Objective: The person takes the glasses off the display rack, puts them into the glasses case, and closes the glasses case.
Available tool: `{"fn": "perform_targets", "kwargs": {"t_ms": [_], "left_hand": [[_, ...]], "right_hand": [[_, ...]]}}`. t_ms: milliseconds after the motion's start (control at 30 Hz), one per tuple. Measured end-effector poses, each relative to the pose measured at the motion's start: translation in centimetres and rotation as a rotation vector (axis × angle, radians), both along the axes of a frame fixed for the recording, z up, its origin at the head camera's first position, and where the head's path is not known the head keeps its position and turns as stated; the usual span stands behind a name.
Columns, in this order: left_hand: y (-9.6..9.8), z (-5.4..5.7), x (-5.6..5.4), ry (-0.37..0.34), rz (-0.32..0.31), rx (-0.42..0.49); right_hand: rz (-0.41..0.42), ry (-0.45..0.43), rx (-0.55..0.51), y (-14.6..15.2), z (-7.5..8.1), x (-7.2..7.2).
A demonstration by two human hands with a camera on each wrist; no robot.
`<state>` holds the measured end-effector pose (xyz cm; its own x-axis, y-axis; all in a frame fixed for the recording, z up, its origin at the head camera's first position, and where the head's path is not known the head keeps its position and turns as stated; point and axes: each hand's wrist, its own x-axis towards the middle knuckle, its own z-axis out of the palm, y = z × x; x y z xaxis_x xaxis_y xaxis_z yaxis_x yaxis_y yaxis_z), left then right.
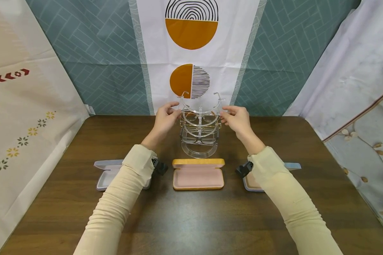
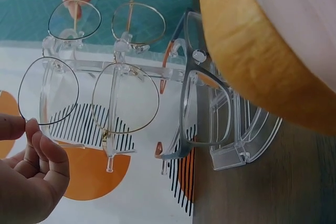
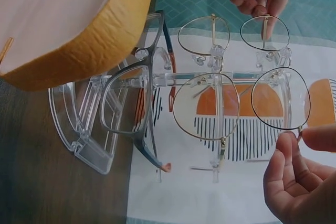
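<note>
Both hands hold a pair of round, thin-rimmed eyeglasses (image 1: 209, 118) at the upper part of a clear display stand (image 1: 198, 154). My left hand (image 1: 166, 118) pinches one side near the hinge, thumb against fingertips. On the opposite side, my right hand (image 1: 237, 120) pinches the frame the same way. Directly below, round gold-rimmed glasses (image 2: 126, 98) sit on the stand. Lower still are grey thick-framed glasses (image 2: 207, 107) with orange-brown temple tips. The stand's top tier, with upturned ends, rises above the held pair in the head view.
An open yellow glasses case (image 1: 198, 163) with pink lining lies in front of the stand. To its left is an open lavender case (image 1: 108, 164), partly behind my sleeve. An open blue case (image 1: 292, 165) lies right, mostly covered by the other sleeve. Patterned cloth (image 1: 108, 63) hangs behind the table.
</note>
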<state>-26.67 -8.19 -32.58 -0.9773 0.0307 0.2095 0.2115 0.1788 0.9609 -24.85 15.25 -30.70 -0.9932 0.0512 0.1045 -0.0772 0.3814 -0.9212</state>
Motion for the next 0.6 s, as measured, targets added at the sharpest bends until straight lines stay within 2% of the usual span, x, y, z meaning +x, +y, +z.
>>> {"fn": "perform_targets", "kwargs": {"t_ms": [267,600], "left_hand": [[0.2,0.1,0.1,0.033,-0.005,0.019],[0.3,0.7,1.0,0.041,-0.002,0.042]], "right_hand": [[-0.006,0.025,-0.042,0.0,0.1,0.2],[-0.002,0.036,-0.027,0.1,0.6,0.8]]}}
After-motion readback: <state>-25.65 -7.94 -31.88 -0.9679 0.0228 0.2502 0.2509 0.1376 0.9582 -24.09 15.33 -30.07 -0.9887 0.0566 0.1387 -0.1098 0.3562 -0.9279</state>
